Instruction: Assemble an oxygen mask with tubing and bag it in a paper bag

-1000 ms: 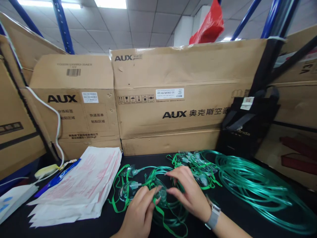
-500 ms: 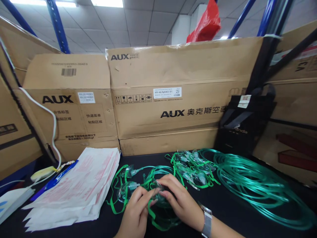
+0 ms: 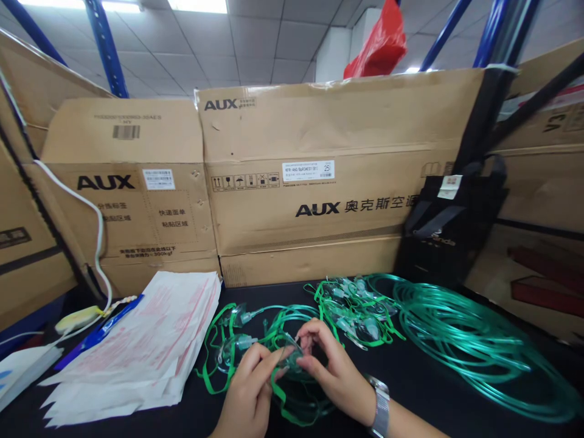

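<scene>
Between my two hands is a clear green-tinted oxygen mask with a green elastic strap hanging toward me. My left hand is closed on the mask's left side, thumb and index finger at its rim. At the upper right edge of the mask, my right hand has its fingers curled and thumb close to them, pinching the rim near a thin strip. My fingers partly cover the mask. Another mask with its strap lies just left of it, and coiled green tubing lies behind.
A pile of masks with green straps lies behind my right hand. A large coil of green tubing spreads at right. White printed bags are stacked at left. Cardboard boxes wall the back, and a black bag stands at back right.
My right hand's fingers have shifted slightly right along the mask's edge and curled more. My left hand stays on the mask almost unmoved.
</scene>
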`<state>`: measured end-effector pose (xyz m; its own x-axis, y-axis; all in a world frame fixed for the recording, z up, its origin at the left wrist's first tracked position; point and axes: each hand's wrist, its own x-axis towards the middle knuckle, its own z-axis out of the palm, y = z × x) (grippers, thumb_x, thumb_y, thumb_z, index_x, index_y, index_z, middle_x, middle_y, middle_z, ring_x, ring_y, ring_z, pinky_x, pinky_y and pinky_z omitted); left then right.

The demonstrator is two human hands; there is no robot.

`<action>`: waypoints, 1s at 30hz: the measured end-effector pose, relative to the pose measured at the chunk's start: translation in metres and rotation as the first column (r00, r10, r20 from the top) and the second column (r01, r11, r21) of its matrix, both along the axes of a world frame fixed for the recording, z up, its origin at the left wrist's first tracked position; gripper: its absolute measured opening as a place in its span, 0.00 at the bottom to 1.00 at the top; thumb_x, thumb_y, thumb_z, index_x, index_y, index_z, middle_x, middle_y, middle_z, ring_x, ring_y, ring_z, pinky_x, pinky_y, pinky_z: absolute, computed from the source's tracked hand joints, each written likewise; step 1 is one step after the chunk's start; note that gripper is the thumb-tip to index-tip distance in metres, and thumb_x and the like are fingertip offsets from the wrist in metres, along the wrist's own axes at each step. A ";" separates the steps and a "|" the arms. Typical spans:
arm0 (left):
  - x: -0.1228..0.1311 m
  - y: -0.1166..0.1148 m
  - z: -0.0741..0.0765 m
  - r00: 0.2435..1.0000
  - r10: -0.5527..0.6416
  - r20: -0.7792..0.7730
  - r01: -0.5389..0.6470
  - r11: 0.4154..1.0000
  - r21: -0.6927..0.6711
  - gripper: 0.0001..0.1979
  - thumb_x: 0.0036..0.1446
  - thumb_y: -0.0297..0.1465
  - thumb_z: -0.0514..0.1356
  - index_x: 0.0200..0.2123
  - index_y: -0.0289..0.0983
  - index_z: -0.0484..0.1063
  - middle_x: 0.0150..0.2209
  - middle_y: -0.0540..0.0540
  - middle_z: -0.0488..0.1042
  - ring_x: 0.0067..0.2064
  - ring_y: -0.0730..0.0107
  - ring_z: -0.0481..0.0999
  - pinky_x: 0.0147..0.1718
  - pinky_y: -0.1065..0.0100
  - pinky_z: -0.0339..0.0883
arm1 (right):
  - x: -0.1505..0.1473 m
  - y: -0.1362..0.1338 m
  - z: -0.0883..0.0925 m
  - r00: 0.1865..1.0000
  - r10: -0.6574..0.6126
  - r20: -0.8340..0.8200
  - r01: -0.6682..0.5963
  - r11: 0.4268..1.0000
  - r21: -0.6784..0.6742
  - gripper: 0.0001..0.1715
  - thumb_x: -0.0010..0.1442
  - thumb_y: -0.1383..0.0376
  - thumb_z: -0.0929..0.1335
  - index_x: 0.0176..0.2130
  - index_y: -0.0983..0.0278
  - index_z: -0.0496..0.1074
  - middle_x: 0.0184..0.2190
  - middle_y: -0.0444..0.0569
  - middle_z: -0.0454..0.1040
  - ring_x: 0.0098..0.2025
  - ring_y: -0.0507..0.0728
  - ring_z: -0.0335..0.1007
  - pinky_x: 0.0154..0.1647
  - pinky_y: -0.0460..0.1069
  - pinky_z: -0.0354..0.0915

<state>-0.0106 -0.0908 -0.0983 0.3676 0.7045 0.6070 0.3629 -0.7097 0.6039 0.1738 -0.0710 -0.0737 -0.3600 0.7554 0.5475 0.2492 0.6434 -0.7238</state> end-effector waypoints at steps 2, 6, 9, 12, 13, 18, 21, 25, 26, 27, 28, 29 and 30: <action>0.000 0.000 -0.001 1.000 -0.016 -0.020 0.017 0.999 0.050 0.23 0.57 0.21 0.45 0.54 0.44 0.61 0.32 0.47 0.63 0.33 0.69 0.68 0.30 0.70 0.65 | 0.000 -0.001 -0.002 0.998 -0.010 0.064 0.011 1.000 -0.017 0.17 0.58 0.52 0.63 0.39 0.61 0.57 0.29 0.43 0.61 0.28 0.52 0.59 0.29 0.46 0.60; 0.001 0.000 -0.001 0.998 -0.046 -0.034 0.049 0.995 0.091 0.24 0.56 0.20 0.45 0.54 0.44 0.60 0.32 0.47 0.63 0.33 0.70 0.68 0.30 0.71 0.65 | 0.002 -0.001 -0.003 0.964 -0.095 0.248 0.075 0.993 0.092 0.15 0.60 0.52 0.60 0.35 0.61 0.57 0.25 0.42 0.62 0.25 0.52 0.58 0.25 0.46 0.57; 0.002 0.000 0.000 0.999 -0.036 -0.010 0.037 0.997 0.072 0.24 0.57 0.21 0.45 0.54 0.44 0.61 0.32 0.47 0.63 0.32 0.70 0.68 0.30 0.71 0.66 | 0.003 -0.001 -0.003 0.958 -0.123 0.261 0.080 0.983 0.167 0.12 0.63 0.56 0.56 0.35 0.62 0.57 0.25 0.43 0.64 0.25 0.52 0.60 0.26 0.46 0.59; 0.002 0.000 0.000 1.000 -0.012 -0.007 0.012 0.999 0.031 0.22 0.58 0.22 0.45 0.54 0.44 0.61 0.32 0.47 0.63 0.33 0.70 0.68 0.31 0.70 0.66 | 0.002 -0.002 -0.006 0.974 -0.131 0.186 0.094 0.976 0.194 0.07 0.64 0.62 0.56 0.38 0.61 0.59 0.27 0.45 0.67 0.27 0.52 0.64 0.27 0.45 0.61; 0.001 0.000 0.000 1.000 -0.004 -0.011 0.004 1.000 0.015 0.22 0.58 0.22 0.45 0.54 0.43 0.61 0.33 0.47 0.63 0.33 0.70 0.68 0.31 0.70 0.66 | 0.001 -0.003 -0.007 0.978 -0.141 0.154 0.109 0.974 0.197 0.06 0.64 0.64 0.56 0.39 0.61 0.59 0.28 0.45 0.68 0.27 0.51 0.65 0.27 0.45 0.62; 0.000 0.002 -0.001 1.000 0.001 -0.012 -0.002 0.999 -0.043 0.21 0.59 0.22 0.45 0.53 0.43 0.62 0.34 0.46 0.64 0.35 0.69 0.68 0.34 0.68 0.65 | -0.002 -0.006 -0.010 0.980 -0.153 0.128 0.126 0.972 0.201 0.11 0.63 0.65 0.58 0.47 0.60 0.57 0.30 0.45 0.67 0.30 0.52 0.66 0.31 0.46 0.64; 0.000 0.002 -0.001 1.000 0.011 0.008 -0.010 0.998 -0.065 0.21 0.59 0.22 0.45 0.53 0.43 0.63 0.34 0.46 0.65 0.35 0.69 0.69 0.35 0.68 0.66 | -0.002 -0.005 -0.009 0.975 -0.144 0.170 0.120 0.983 0.142 0.13 0.61 0.61 0.60 0.46 0.61 0.55 0.29 0.45 0.66 0.29 0.53 0.65 0.30 0.46 0.63; 0.001 0.001 -0.001 1.000 -0.007 0.015 0.008 0.999 -0.039 0.21 0.58 0.22 0.46 0.53 0.43 0.63 0.33 0.46 0.64 0.34 0.69 0.68 0.33 0.70 0.65 | 0.000 -0.001 -0.006 0.958 -0.157 0.238 0.143 0.987 0.074 0.09 0.63 0.58 0.57 0.36 0.61 0.55 0.23 0.41 0.62 0.24 0.51 0.60 0.24 0.45 0.57; 0.001 0.001 -0.001 1.000 -0.015 0.012 0.016 1.000 -0.021 0.22 0.58 0.22 0.46 0.53 0.43 0.63 0.33 0.47 0.64 0.34 0.70 0.68 0.32 0.70 0.65 | 0.000 -0.001 -0.005 0.953 -0.146 0.267 0.132 0.989 0.071 0.11 0.63 0.57 0.57 0.34 0.61 0.55 0.22 0.40 0.62 0.23 0.51 0.59 0.23 0.45 0.56; 0.002 0.001 -0.001 1.000 -0.023 0.009 0.023 1.000 -0.008 0.22 0.58 0.22 0.46 0.53 0.43 0.62 0.33 0.47 0.64 0.34 0.70 0.68 0.32 0.70 0.65 | 0.001 0.000 -0.005 0.946 -0.132 0.295 0.115 0.991 0.074 0.12 0.63 0.56 0.56 0.32 0.61 0.54 0.22 0.40 0.61 0.22 0.51 0.58 0.23 0.45 0.55; 0.002 0.001 -0.001 1.000 -0.028 0.008 0.028 1.000 -0.001 0.22 0.58 0.22 0.46 0.53 0.43 0.62 0.33 0.47 0.64 0.34 0.70 0.68 0.32 0.70 0.65 | 0.001 0.000 -0.004 0.939 -0.123 0.321 0.101 0.991 0.084 0.13 0.63 0.56 0.55 0.31 0.61 0.54 0.22 0.40 0.61 0.22 0.51 0.58 0.23 0.45 0.54; 0.002 0.000 -0.001 1.000 -0.031 0.006 0.031 1.000 -0.001 0.22 0.58 0.22 0.46 0.53 0.43 0.62 0.33 0.46 0.64 0.34 0.70 0.68 0.32 0.70 0.65 | 0.001 0.000 -0.004 0.930 -0.123 0.345 0.094 0.990 0.101 0.14 0.64 0.56 0.54 0.30 0.60 0.54 0.22 0.40 0.61 0.22 0.51 0.58 0.23 0.45 0.54; 0.002 0.000 -0.001 1.000 -0.028 0.005 0.028 1.000 -0.007 0.21 0.58 0.22 0.46 0.53 0.43 0.62 0.33 0.46 0.64 0.34 0.70 0.68 0.33 0.70 0.65 | 0.001 0.000 -0.004 0.922 -0.131 0.364 0.092 0.988 0.123 0.14 0.64 0.56 0.53 0.30 0.60 0.54 0.22 0.41 0.62 0.22 0.51 0.58 0.23 0.45 0.54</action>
